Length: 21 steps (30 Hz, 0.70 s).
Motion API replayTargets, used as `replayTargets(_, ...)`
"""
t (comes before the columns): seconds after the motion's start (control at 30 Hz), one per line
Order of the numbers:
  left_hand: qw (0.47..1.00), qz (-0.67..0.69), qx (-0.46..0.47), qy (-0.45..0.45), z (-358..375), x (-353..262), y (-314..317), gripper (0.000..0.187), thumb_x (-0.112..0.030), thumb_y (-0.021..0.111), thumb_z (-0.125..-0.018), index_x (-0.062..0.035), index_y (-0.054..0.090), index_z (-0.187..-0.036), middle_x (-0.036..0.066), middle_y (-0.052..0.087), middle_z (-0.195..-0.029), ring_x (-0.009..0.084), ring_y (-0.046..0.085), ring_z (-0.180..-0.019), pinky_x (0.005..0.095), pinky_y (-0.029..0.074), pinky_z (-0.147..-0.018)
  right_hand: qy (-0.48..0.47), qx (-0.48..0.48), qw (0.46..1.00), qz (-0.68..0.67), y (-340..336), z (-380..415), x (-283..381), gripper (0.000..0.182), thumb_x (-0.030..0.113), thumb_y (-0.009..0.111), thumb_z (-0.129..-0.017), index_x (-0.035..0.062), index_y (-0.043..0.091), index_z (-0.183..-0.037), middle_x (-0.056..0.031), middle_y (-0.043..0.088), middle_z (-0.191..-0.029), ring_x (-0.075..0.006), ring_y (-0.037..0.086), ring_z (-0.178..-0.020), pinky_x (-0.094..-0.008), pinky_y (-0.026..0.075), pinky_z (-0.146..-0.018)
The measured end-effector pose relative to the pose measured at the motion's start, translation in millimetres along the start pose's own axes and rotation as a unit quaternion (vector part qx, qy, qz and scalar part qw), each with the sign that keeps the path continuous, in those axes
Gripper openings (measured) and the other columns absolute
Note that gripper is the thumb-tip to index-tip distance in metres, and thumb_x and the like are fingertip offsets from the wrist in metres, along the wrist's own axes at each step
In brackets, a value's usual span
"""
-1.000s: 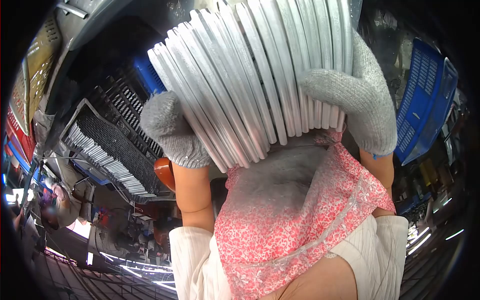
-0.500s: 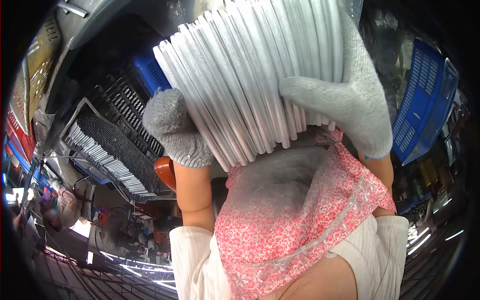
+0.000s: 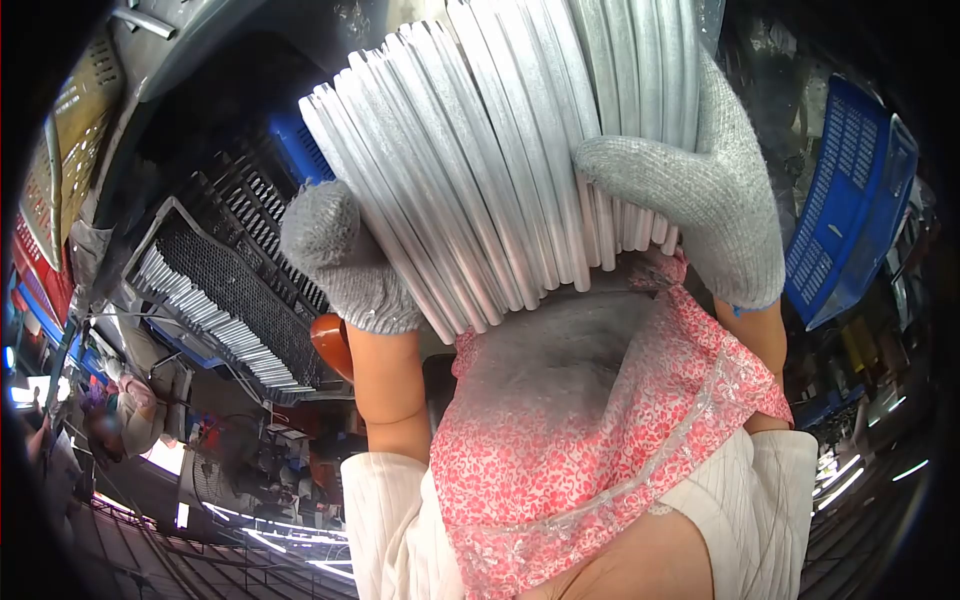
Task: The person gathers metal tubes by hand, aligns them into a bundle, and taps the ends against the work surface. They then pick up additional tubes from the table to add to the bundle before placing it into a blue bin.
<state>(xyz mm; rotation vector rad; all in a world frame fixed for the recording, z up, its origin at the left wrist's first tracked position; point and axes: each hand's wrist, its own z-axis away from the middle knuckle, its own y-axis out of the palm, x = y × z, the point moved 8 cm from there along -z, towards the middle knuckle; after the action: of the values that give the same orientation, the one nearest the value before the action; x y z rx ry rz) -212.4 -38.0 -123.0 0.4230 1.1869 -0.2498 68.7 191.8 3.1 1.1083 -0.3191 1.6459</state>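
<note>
A wide bundle of silvery metal rods (image 3: 480, 160) is held in front of my body, lying side by side and slanting from upper left to lower right. My left hand (image 3: 335, 255), in a grey knit glove, clasps the bundle's left side; its fingertips are partly hidden behind the rods. My right hand (image 3: 710, 190), gloved in the same grey knit, grips the right side with the thumb laid across the front. The rods' lower ends hang unevenly just above my pink floral apron (image 3: 600, 450), which has a dark grey stain.
At left, a dark mesh crate (image 3: 225, 300) holds a row of similar rods. A blue crate (image 3: 845, 200) stands at right. Loose metal pieces (image 3: 143, 20) lie on a surface at upper left. Another person (image 3: 135, 410) is at far left, beyond an orange rounded object (image 3: 330, 345).
The bundle has spread slightly, its left edge shifting a little left. The rods by my right thumb have separated from the others, and that thumb has moved slightly up and right.
</note>
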Motion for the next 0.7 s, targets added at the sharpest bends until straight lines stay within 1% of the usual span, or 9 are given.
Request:
replayTargets(0.03, 1.000, 0.001, -0.007, 0.001, 0.4, 0.5, -0.6, 0.044, -0.045, 0.048, -0.098, -0.0151, 0.055, -0.130, 0.004, 0.057, -0.129, 0.0205, 0.054, -0.119, 0.0385, 0.044, -0.103, 0.025, -0.003, 0.998, -0.060, 0.7, -1.8, -0.6, 0.093, 0.010, 0.077, -0.073, -0.0021, 0.022, -0.147, -0.0172, 0.049, -0.135, -0.0277, 0.049, -0.127, -0.0416, 0.040, -0.108)
replayTargets(0.07, 1.000, 0.001, -0.011, 0.000, 0.4, 1.5, -0.9, 0.045, -0.045, 0.048, -0.098, -0.0149, 0.055, -0.130, 0.004, 0.057, -0.129, 0.0205, 0.054, -0.119, 0.0385, 0.044, -0.104, 0.033, 0.005, 0.997, -0.074, 0.4, -2.6, -0.3, 0.092, 0.010, 0.077, -0.073, -0.0020, 0.023, -0.147, -0.0170, 0.049, -0.134, -0.0273, 0.049, -0.126, -0.0412, 0.040, -0.107)
replayTargets(0.27, 0.994, 0.081, 0.034, -0.057, 0.6, 11.3, -10.6, 0.047, -0.046, 0.047, -0.098, -0.0138, 0.053, -0.132, 0.005, 0.056, -0.131, 0.0207, 0.053, -0.120, 0.0388, 0.043, -0.105, 0.037, 0.028, 0.995, -0.092, -6.0, -7.4, -7.0, 0.087, 0.011, 0.077, -0.073, -0.0013, 0.028, -0.143, -0.0154, 0.052, -0.129, -0.0249, 0.052, -0.119, -0.0390, 0.043, -0.102)
replayTargets(0.43, 0.979, 0.159, 0.076, -0.103, 0.3, 18.9, -19.6, 0.049, -0.046, 0.047, -0.098, -0.0129, 0.052, -0.133, 0.005, 0.055, -0.133, 0.0208, 0.052, -0.122, 0.0390, 0.042, -0.106, 0.033, 0.026, 0.997, -0.064, -4.3, -0.8, -2.7, 0.082, 0.011, 0.077, -0.073, -0.0008, 0.032, -0.141, -0.0142, 0.054, -0.124, -0.0229, 0.054, -0.113, -0.0371, 0.044, -0.097)
replayTargets(0.63, 0.951, 0.259, 0.127, -0.107, -8.3, 20.1, -38.9, 0.051, -0.047, 0.046, -0.098, -0.0118, 0.051, -0.135, 0.006, 0.054, -0.135, 0.0210, 0.052, -0.123, 0.0392, 0.041, -0.107, 0.011, 0.019, 1.000, 0.003, -0.6, 7.1, 1.7, 0.077, 0.012, 0.078, -0.074, -0.0002, 0.037, -0.137, -0.0127, 0.057, -0.119, -0.0205, 0.056, -0.106, -0.0349, 0.047, -0.092)
replayTargets(0.7, 0.962, 0.223, 0.109, -0.112, -6.8, 22.3, -37.5, 0.052, -0.049, 0.047, -0.097, -0.0115, 0.052, -0.134, 0.006, 0.054, -0.135, 0.0213, 0.052, -0.123, 0.0396, 0.041, -0.107, 0.006, 0.014, 1.000, 0.018, -0.9, 8.3, 1.1, 0.075, 0.012, 0.078, -0.074, 0.0000, 0.039, -0.136, -0.0122, 0.058, -0.117, -0.0197, 0.057, -0.104, -0.0342, 0.047, -0.091)
